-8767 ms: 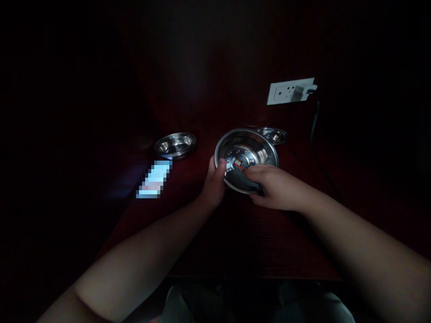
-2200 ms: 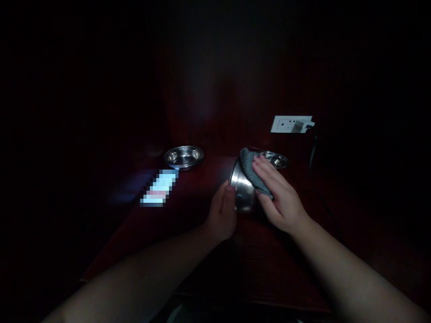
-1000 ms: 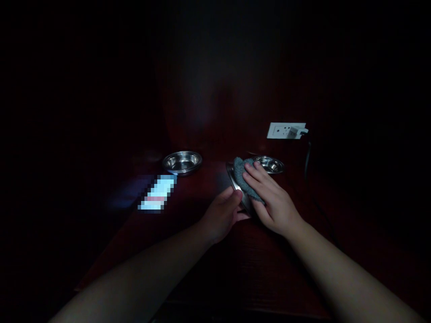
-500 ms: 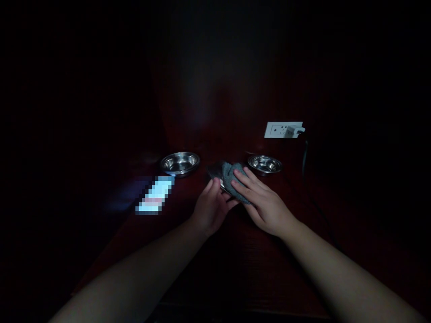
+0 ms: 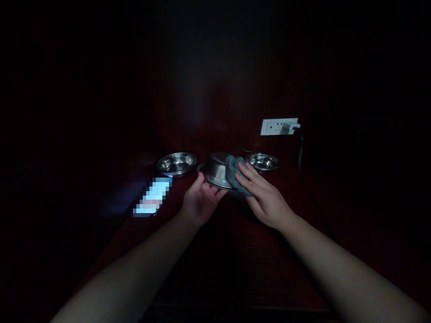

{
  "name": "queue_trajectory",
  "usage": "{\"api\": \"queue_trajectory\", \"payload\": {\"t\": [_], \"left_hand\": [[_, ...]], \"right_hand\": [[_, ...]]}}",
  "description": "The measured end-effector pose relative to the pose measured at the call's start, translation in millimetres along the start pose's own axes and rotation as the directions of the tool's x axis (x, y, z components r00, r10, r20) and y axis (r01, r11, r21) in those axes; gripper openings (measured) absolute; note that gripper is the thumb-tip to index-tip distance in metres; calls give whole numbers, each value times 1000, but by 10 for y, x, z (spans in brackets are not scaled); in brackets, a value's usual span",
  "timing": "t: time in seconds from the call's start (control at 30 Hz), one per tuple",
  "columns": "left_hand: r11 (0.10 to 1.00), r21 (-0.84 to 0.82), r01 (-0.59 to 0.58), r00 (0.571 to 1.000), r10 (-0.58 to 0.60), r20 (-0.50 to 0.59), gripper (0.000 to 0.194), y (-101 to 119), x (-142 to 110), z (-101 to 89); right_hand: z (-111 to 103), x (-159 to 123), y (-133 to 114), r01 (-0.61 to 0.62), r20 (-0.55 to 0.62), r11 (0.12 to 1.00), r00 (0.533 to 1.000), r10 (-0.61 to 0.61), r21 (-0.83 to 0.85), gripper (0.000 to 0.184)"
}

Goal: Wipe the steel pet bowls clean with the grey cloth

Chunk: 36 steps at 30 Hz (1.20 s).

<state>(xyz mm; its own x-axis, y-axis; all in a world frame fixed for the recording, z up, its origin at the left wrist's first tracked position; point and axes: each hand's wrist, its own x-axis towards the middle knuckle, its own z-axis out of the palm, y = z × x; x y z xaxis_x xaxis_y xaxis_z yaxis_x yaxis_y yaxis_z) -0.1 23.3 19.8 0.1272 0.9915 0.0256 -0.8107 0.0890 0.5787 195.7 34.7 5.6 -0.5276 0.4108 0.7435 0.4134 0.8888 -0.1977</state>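
Observation:
A steel bowl (image 5: 217,172) is turned upside down above the dark red table, its outer side and base facing up. My left hand (image 5: 201,199) grips its rim from the left, thumb on the outside and fingers underneath. With fingers laid over it, my right hand (image 5: 264,193) presses a grey-green cloth (image 5: 233,171) against the bowl's right side. The cloth covers that part of the bowl and its rim. Behind my right fingers stands a small shiny steel dish (image 5: 262,161), close to the cloth.
Another shallow steel dish (image 5: 177,164) stands at the left. A lit phone (image 5: 153,196), its screen blurred out, lies in front of it. On the back wall is a white socket panel (image 5: 279,127) with a plug and a dark cable (image 5: 301,154) hanging down. The table (image 5: 249,269) is dimly lit.
The bowl has gone from its opening facing me, to on its side, to upside down. The cloth has moved from inside to the outside. Both hands have shifted slightly left.

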Motion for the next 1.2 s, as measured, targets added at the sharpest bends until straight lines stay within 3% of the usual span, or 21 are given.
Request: {"api": "queue_trajectory", "payload": {"t": [0.17, 0.33, 0.87, 1.03, 1.2], "left_hand": [[1000, -17, 26, 1000, -26, -4, 37, 10, 4, -18], [998, 32, 58, 997, -59, 42, 40, 21, -31, -17], [953, 288, 93, 985, -131, 115, 39, 51, -119, -38], [930, 356, 93, 966, -171, 194, 37, 13, -172, -57], [905, 396, 159, 922, -280, 269, 41, -42, -255, -32]], "right_hand": [[-14, -11, 59, -116, -112, 986, 985, 130, 122, 57], [22, -10, 144, -246, -238, 941, 924, 300, 232, 48], [68, 33, 272, -465, -209, 727, 751, 626, 505, 43], [88, 25, 335, -463, -235, 657, 681, 693, 595, 40], [61, 48, 343, -432, -283, 648, 649, 706, 627, 34]]}}
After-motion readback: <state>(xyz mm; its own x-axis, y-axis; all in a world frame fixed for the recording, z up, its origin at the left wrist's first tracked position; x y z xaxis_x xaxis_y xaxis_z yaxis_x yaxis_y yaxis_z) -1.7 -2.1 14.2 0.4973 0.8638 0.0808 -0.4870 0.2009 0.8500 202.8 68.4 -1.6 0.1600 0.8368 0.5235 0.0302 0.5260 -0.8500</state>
